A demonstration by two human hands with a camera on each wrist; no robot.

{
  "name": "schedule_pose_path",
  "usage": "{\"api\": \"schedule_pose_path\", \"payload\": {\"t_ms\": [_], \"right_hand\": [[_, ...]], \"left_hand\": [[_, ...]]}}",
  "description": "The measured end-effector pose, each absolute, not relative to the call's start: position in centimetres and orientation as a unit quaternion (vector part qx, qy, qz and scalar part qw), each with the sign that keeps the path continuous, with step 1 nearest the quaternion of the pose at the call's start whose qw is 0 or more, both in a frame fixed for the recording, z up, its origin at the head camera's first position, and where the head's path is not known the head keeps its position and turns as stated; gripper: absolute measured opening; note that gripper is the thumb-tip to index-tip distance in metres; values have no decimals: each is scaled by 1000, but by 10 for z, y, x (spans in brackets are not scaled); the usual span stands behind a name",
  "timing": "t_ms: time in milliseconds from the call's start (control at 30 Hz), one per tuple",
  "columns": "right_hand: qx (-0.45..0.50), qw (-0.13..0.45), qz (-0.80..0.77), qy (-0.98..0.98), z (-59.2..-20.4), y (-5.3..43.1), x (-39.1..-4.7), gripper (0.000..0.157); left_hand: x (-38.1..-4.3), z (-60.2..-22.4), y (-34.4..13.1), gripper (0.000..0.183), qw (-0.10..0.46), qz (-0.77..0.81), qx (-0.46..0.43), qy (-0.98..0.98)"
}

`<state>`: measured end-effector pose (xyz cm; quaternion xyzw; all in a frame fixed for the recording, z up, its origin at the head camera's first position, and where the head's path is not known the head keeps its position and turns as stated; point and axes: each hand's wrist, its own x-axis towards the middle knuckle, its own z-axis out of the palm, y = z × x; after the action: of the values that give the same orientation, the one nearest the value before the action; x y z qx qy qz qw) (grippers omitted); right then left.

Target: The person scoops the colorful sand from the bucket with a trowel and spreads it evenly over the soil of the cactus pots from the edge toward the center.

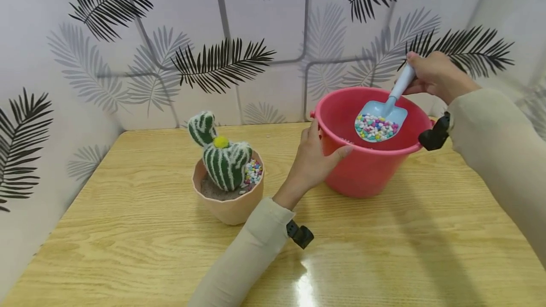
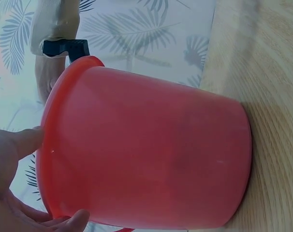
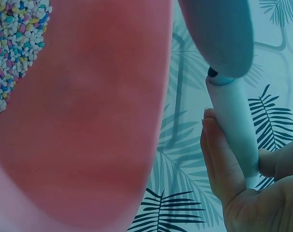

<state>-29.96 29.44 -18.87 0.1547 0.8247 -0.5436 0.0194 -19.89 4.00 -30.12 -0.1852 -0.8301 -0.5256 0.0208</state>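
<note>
My right hand (image 1: 437, 75) grips the pale handle of a light blue scoop (image 1: 399, 115), held over the mouth of a red bucket (image 1: 362, 179). Small multicoloured pebbles (image 1: 375, 128) fill the lower part of the scoop. More pebbles (image 3: 11, 43) lie inside the bucket in the right wrist view. At the bucket's near left side, my left hand (image 1: 313, 158) holds the rim, thumb on the edge and fingers around the side. To the left stands a peach flowerpot (image 1: 232, 210) with a green and white yarn cactus (image 1: 223, 167), brown soil and some coloured pebbles (image 1: 253, 172).
Everything stands on a light wooden table (image 1: 141, 231). Close behind the bucket and flowerpot rises a wall (image 1: 264, 27) papered with leaf patterns. The bucket's base rests on the tabletop, seen in the left wrist view.
</note>
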Motion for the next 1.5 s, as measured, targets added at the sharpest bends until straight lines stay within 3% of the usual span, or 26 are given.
{"api": "schedule_pose_path", "payload": {"t_ms": [300,533,600,800,1100,1333,1500], "right_hand": [[149,31,-558,816,-186,290,-303,35],[143,23,-535,832,-190,276,-307,67],[144,21,-530,835,-190,272,-308,69],[144,21,-534,833,-187,267,-306,69],[141,26,-549,823,-180,259,-305,54],[131,31,-550,824,-182,248,-307,68],[120,34,-551,825,-181,239,-308,67]], "left_hand": [[-195,-297,35,74,7,-516,-159,-842],[-193,-299,30,70,7,-502,-141,-853],[-193,-299,27,69,9,-501,-139,-854],[-192,-299,19,66,14,-509,-144,-849],[-187,-300,5,63,32,-507,-148,-849],[-181,-299,-8,64,26,-505,-151,-849],[-177,-298,-13,63,30,-502,-147,-852]]}}
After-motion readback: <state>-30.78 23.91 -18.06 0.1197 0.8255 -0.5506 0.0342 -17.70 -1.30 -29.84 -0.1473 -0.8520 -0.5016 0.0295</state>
